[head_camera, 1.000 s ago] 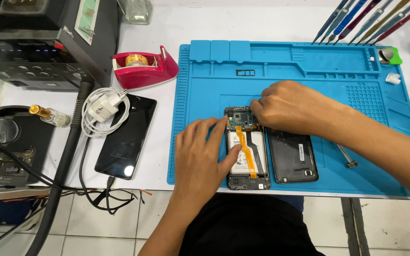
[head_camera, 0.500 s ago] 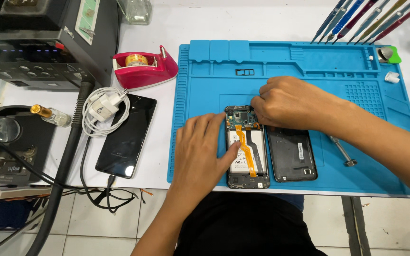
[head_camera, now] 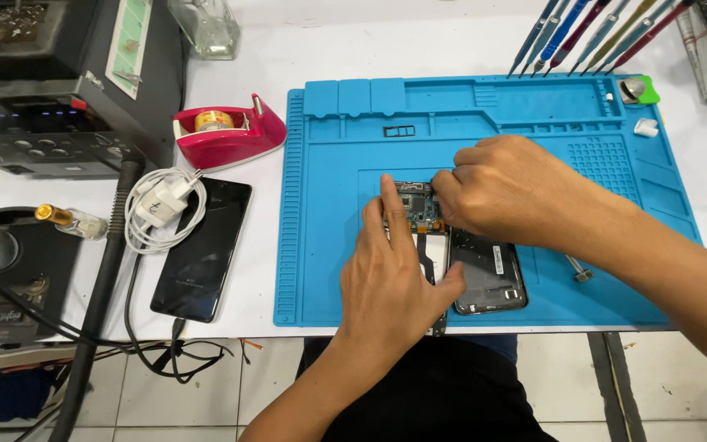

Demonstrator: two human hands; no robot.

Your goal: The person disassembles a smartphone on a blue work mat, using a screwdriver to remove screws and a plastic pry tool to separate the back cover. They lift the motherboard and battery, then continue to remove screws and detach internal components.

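Red tape dispenser [head_camera: 227,131], white charger [head_camera: 161,200]
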